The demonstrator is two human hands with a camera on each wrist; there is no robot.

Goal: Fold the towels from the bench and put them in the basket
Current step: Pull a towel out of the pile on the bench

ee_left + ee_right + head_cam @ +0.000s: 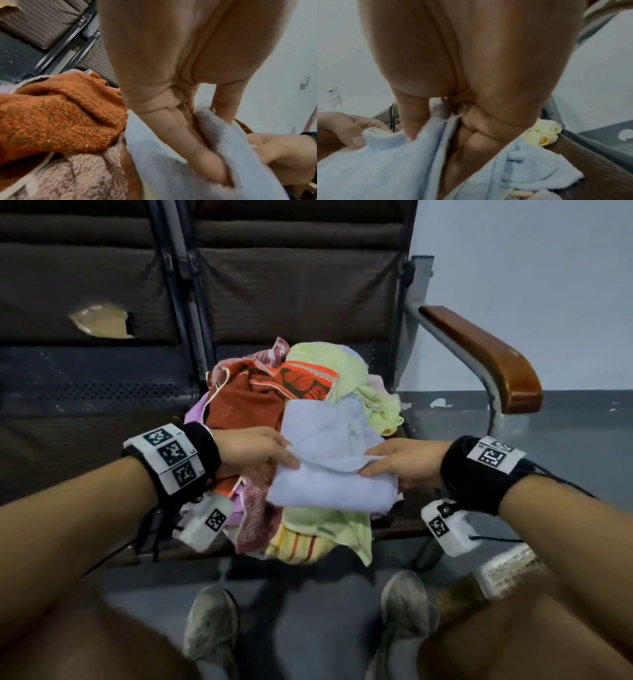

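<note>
Head view: pale blue towel stretched between left hand and right hand, each grip pinching one end.

Orange towel: coarse looped terry. Pale blue towel: soft matt cloth. Bench: perforated dark metal seat, woven-textured back pad. Armrest: glossy brown wood.

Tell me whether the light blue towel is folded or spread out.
Partly folded: the light blue towel lies doubled in layers over the pile, left hand and right hand pinching its opposite ends.
</note>
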